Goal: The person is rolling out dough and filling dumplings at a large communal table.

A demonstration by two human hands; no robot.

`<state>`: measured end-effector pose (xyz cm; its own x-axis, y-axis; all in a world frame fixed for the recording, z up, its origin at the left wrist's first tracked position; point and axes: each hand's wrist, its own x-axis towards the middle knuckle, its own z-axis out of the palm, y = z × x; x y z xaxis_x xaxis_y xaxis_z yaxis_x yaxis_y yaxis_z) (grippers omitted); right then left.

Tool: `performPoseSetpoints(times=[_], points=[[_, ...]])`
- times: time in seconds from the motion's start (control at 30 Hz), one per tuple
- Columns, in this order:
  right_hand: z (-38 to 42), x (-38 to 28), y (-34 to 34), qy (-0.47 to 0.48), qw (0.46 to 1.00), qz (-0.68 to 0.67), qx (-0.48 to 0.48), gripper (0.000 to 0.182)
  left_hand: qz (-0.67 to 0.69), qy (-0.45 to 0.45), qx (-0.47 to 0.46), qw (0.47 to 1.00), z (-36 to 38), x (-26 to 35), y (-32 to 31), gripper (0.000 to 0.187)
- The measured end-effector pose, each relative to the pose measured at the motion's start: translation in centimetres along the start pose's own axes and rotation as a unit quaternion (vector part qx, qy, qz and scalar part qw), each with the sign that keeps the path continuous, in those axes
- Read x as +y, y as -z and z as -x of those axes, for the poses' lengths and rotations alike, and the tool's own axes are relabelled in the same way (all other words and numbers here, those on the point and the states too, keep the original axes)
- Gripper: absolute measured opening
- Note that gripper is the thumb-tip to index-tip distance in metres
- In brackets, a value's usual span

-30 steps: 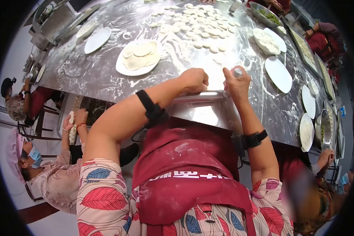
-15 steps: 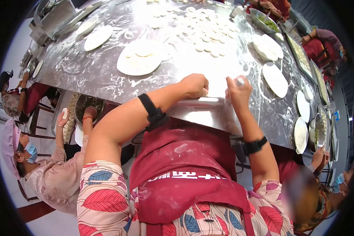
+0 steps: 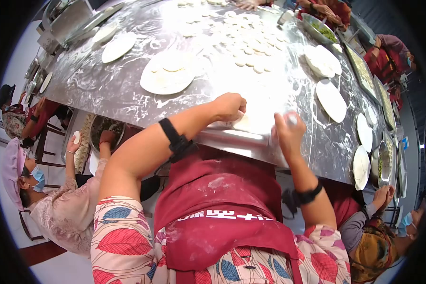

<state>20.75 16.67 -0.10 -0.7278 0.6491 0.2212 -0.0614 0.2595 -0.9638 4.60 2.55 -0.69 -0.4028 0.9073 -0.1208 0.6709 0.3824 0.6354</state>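
My left hand (image 3: 229,107) is closed at the table's near edge, its fingertips pinching a thin pale dough wrapper (image 3: 242,123). Glare washes out much of that wrapper's outline. To the right, my right hand (image 3: 289,132) is wrapped round a rolling pin (image 3: 293,118), whose rounded end shows above the fist. The rest of the pin is hidden or blurred. A white oval plate (image 3: 151,84) with flat dough rounds on it lies ahead and left of my hands. Many small flattened dough pieces (image 3: 251,40) are scattered farther up the floured table.
The floured steel table (image 3: 118,97) ends close to my apron. White plates (image 3: 330,100) line its right side, near bowls of green filling (image 3: 323,32) and trays of dumplings (image 3: 360,66). Co-workers sit on both sides; the left one (image 3: 71,208) holds a wrapper above a filling bowl.
My right hand with the rolling pin has shifted slightly down toward the near edge. More of the wrapper shows beside my left fingertips. The whole view has shifted slightly.
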Motion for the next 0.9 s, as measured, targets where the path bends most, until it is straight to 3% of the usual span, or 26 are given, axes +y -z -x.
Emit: performPoseSetpoints(times=[0.1,0.13,0.17,0.23,0.27,0.37,0.5,0.53,0.63,0.7,0.77,0.8,0.9], points=[[0.3,0.4,0.2,0.023,1.0,0.008,0.005,0.021,0.167,0.117,-0.047,0.978,0.0,-0.8,-0.3,0.016],[-0.3,0.6,0.0,0.035,0.999,0.021,0.011,0.021,0.145,0.112,-0.075,0.98,0.2,-0.3,0.1,0.015],[-1.8,0.2,-0.8,0.001,1.0,-0.006,0.006,0.023,0.093,0.083,-0.049,0.991,0.1,-0.2,-0.2,0.015],[-4.6,-0.2,-2.4,0.023,1.0,0.005,-0.005,0.025,-0.016,0.019,0.013,1.0,-0.6,0.0,-0.1,0.014],[-5.3,0.1,-2.6,0.027,1.0,0.006,-0.007,0.025,-0.035,0.042,0.009,0.998,-1.1,0.2,-0.1,0.015],[-5.5,0.9,-2.5,0.026,0.999,0.021,-0.014,0.024,0.039,0.046,-0.001,0.998,-1.1,0.4,-0.5,0.017],[0.7,-0.1,0.5,-0.004,1.0,-0.002,-0.027,0.021,0.033,0.032,0.019,0.999,-0.1,0.1,-0.5,0.017],[1.1,0.6,0.7,0.022,0.999,-0.032,-0.035,0.019,0.141,0.121,-0.046,0.982,0.3,0.8,0.0,0.018],[-2.4,0.2,-0.9,0.003,1.0,0.004,-0.014,0.018,0.044,0.038,-0.034,0.998,0.0,0.8,-0.2,0.018],[-5.8,2.2,-2.5,0.064,0.995,0.082,0.003,0.019,-0.002,0.032,-0.004,0.999,-1.3,0.6,-0.3,0.018],[-6.8,2.2,-3.0,0.053,0.994,0.09,-0.014,0.017,-0.031,0.046,0.018,0.998,-2.2,0.3,-0.8,0.018],[-6.2,1.7,-2.8,0.048,0.996,0.08,-0.012,0.017,0.023,0.054,0.0,0.998,-2.0,0.5,-0.8,0.018],[-1.3,-0.4,-0.3,0.011,0.998,0.052,-0.016,0.017,-0.011,0.052,-0.042,0.998,-0.8,1.1,-0.4,0.018]])
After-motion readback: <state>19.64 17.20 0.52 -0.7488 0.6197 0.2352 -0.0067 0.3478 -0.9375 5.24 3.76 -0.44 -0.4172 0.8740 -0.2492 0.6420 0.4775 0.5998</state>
